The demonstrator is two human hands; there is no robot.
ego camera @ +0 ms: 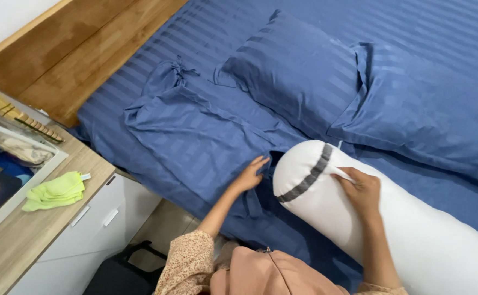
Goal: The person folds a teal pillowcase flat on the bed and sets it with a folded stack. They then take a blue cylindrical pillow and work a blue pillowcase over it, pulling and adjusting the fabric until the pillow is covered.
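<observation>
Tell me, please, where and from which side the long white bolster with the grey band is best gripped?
Probably at its rounded end near the grey band, coming from above. The long white bolster lies flat on the blue striped sheet, too thick to circle. The right hand already pinches fabric there, while the left hand touches the empty blue striped cover beside that end.

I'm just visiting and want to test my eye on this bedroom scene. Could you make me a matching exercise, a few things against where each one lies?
Things:
1. white bolster
2. yellow-green cloth
3. blue pillow
4. empty blue cover

Places:
A. folded on the wooden side cabinet
B. under the right hand
C. flat on the bed, its open end at the left hand
D. near the head of the bed, beyond the bolster

Pairs: 1-B, 2-A, 3-D, 4-C
</observation>
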